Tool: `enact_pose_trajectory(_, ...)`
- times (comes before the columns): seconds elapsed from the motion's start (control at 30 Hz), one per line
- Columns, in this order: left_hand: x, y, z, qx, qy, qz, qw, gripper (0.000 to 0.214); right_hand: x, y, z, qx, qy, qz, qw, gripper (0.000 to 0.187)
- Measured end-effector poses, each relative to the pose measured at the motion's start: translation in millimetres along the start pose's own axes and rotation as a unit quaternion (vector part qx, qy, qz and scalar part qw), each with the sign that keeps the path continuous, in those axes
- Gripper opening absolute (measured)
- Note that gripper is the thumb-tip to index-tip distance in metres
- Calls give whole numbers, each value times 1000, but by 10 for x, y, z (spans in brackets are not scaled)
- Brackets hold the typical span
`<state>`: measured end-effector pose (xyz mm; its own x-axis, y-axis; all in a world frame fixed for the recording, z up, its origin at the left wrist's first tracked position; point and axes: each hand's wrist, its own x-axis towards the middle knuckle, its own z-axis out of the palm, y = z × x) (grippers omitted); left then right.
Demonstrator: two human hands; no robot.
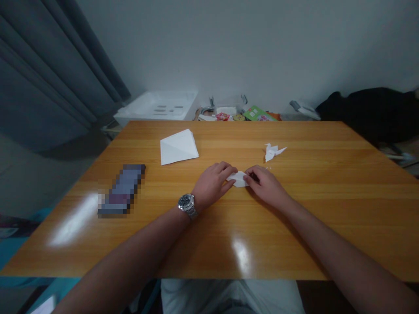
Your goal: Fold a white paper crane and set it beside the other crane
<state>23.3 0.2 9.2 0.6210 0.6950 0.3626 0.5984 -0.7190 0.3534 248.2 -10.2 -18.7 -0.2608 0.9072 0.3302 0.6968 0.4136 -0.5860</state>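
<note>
Between my two hands is a small folded piece of white paper (240, 179), low over the wooden table (209, 235). My left hand (214, 183), with a metal watch (186, 202) on its wrist, pinches the paper's left end between thumb and fingers. At the right end, my right hand (266, 183) grips the paper with thumb and curled fingers. Parts of the paper are hidden under the fingertips. A folded white paper crane (273, 151) stands beyond my right hand, with tiny white scraps (268, 168) near it.
A stack of white paper sheets (178, 147) lies at the back left. Nearer on the left is a pixelated phone-like device (122, 189). Behind the table's far edge are a white plastic tray (157, 104), a green packet (258, 113) and a dark cloth heap (366, 113).
</note>
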Motion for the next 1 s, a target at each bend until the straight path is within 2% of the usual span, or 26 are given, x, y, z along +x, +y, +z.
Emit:
enact_pose_trajectory(0.27, -7, -44, 81, 47, -50, 13, 998, 20, 12, 38, 25, -21, -13, -39, 999, 9)
enact_pose_trajectory(0.47, -7, -48, 75, 40, -59, 5, 997, 19, 16, -5, 7, -27, -9, -55, 998, 5)
enact_pose_trajectory(0.57, -6, -36, 75, 42, -59, -1, 997, 20, 12, -45, -27, -29, -7, -85, 996, 5)
enact_pose_trajectory(0.77, -7, -24, 78, 48, -63, -7, 997, 21, -14, -73, -117, 11, -83, -160, 984, 7)
enact_pose_trajectory(0.87, -6, -24, 85, 62, -59, 5, 996, 20, -16, -36, -129, 31, -110, -167, 979, 8)
enact_pose_trajectory(1.0, -7, -18, 105, 67, -52, 32, 996, 19, -13, -4, -122, 35, -113, -166, 979, 8)
